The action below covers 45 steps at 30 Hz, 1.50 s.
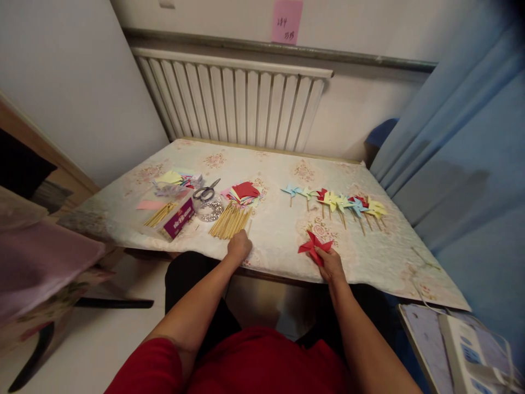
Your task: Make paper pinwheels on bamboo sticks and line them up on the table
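While the right hand [331,266] grips a red pinwheel [314,246] at the worktop's [266,164] front edge, the left hand [239,246], curled shut, rests on wooden sticks [229,220] heaped within reach; finished pinwheels [340,202] lie apart, toward the right edge.

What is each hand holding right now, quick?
Left hand: curled at the wooden sticks; a grip cannot be told.
Right hand: closed, holding the red paper pinwheel.

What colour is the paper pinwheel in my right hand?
Red. The paper pinwheel held in the right hand shows best in the head view.
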Available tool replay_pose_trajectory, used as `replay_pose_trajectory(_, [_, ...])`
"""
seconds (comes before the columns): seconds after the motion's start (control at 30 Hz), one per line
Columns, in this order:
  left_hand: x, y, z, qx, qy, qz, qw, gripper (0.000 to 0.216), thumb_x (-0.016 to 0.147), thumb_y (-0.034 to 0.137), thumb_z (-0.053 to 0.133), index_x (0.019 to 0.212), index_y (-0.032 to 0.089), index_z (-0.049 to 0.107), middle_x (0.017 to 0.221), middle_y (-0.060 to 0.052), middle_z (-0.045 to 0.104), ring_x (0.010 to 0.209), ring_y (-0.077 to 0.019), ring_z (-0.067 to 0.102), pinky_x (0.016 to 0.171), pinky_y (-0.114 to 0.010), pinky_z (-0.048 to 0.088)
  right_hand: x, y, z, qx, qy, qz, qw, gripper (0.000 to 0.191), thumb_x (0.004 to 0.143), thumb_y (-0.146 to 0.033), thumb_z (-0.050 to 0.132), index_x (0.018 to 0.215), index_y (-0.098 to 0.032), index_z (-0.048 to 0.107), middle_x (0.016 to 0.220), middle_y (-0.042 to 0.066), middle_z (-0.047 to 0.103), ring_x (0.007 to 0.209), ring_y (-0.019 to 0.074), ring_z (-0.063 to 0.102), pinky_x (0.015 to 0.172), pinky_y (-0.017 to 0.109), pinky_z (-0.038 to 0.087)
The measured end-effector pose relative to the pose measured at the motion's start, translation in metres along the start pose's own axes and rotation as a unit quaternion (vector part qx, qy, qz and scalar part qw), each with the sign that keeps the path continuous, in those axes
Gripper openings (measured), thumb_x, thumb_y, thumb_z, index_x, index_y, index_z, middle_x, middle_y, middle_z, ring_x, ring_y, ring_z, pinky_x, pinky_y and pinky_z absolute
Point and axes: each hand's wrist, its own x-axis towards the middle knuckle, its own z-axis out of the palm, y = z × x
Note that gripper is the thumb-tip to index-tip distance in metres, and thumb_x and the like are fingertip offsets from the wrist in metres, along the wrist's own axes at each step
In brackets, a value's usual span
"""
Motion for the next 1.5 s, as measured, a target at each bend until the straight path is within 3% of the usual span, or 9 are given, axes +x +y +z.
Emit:
replay_pose_trajectory(0.3, [-0.009,0.009,0.002,0.034,0.014,0.057,0.998,0.029,0.086,0.012,0.042,0.109,0.011,0.061,0.11,-0.02,0.065,0.107,-0.0276,0.062,0.087,-0.036,0.048,0.0,0.001,0.001,0.012,0.001,-0.002,1.0,0.023,0.053,-0.016,0.085,0.07,-0.017,0.069,0.073,0.002,0.074,0.065,0.0153,0.07,0.063,0.025,0.063])
replay_pose_trajectory(0.63, [0.011,0.041,0.002,-0.025,0.033,0.069,0.997,0.038,0.088,0.002,0.029,0.108,0.005,0.061,0.113,-0.024,0.061,0.113,-0.0295,0.058,0.092,-0.041,0.046,0.001,0.002,0.0,0.015,0.0,-0.001,1.0,0.023,0.054,-0.015,0.085,0.071,-0.017,0.07,0.075,0.002,0.075,0.063,0.0146,0.069,0.063,0.025,0.063])
replay_pose_trajectory(0.8, [0.014,0.045,-0.001,-0.12,-0.005,0.051,0.991,0.024,0.083,0.003,0.044,0.099,0.008,0.061,0.107,-0.023,0.063,0.11,-0.0299,0.06,0.09,-0.039,0.045,0.002,0.002,-0.001,0.009,0.004,-0.005,1.0,0.023,0.054,-0.015,0.085,0.072,-0.017,0.07,0.075,0.003,0.075,0.064,0.0151,0.069,0.064,0.026,0.063])
replay_pose_trajectory(0.9, [0.006,0.04,-0.004,-0.207,-0.068,0.052,0.975,0.016,0.073,0.002,0.055,0.085,0.012,0.059,0.084,-0.013,0.066,0.089,-0.0249,0.066,0.075,-0.032,0.049,0.003,0.002,-0.001,0.007,0.001,-0.003,1.0,0.024,0.055,-0.016,0.084,0.074,-0.017,0.07,0.077,0.004,0.075,0.067,0.0162,0.069,0.066,0.029,0.063])
replay_pose_trajectory(1.07, [-0.031,0.033,-0.018,-0.382,-0.146,0.081,0.909,0.01,0.08,0.008,0.048,0.086,0.016,0.051,0.068,0.0,0.058,0.061,-0.01,0.059,0.059,-0.02,0.045,0.002,0.002,-0.002,0.005,0.002,-0.006,1.0,0.024,0.056,-0.017,0.084,0.075,-0.017,0.07,0.077,0.004,0.075,0.067,0.0163,0.07,0.068,0.03,0.063])
replay_pose_trajectory(1.17, [-0.06,0.032,-0.034,-0.662,-0.214,0.111,0.71,0.014,0.073,0.014,0.061,0.083,0.015,0.052,0.064,0.003,0.051,0.053,-0.0059,0.048,0.047,-0.016,0.033,0.002,0.002,-0.002,0.003,0.006,-0.008,1.0,0.023,0.056,-0.017,0.083,0.074,-0.018,0.069,0.075,0.002,0.075,0.066,0.0162,0.07,0.067,0.029,0.063])
replay_pose_trajectory(1.23, [-0.077,0.033,-0.045,-0.726,-0.245,0.11,0.633,0.027,0.065,0.014,0.069,0.088,0.014,0.055,0.07,0.002,0.053,0.05,-0.003,0.043,0.042,-0.015,0.021,0.001,0.002,-0.001,0.004,0.005,-0.009,1.0,0.023,0.056,-0.017,0.083,0.074,-0.018,0.069,0.077,0.002,0.075,0.067,0.0166,0.07,0.067,0.03,0.063])
replay_pose_trajectory(1.33, [-0.096,0.034,-0.057,-0.752,-0.265,0.093,0.597,0.032,0.07,0.021,0.071,0.097,0.015,0.055,0.066,0.004,0.052,0.041,-0.0001,0.028,0.04,-0.016,0.011,0.001,0.002,-0.001,0.007,0.003,-0.011,1.0,0.023,0.056,-0.017,0.083,0.076,-0.017,0.07,0.079,0.003,0.076,0.069,0.0175,0.071,0.067,0.03,0.063])
replay_pose_trajectory(1.5, [-0.109,0.036,-0.068,-0.753,-0.231,0.073,0.612,0.035,0.074,0.027,0.069,0.103,0.015,0.056,0.06,0.006,0.051,0.039,-0.0008,0.024,0.039,-0.017,0.009,0.001,0.002,-0.001,0.005,-0.003,-0.014,1.0,0.025,0.056,-0.017,0.083,0.077,-0.017,0.07,0.08,0.005,0.076,0.069,0.0179,0.071,0.068,0.03,0.063])
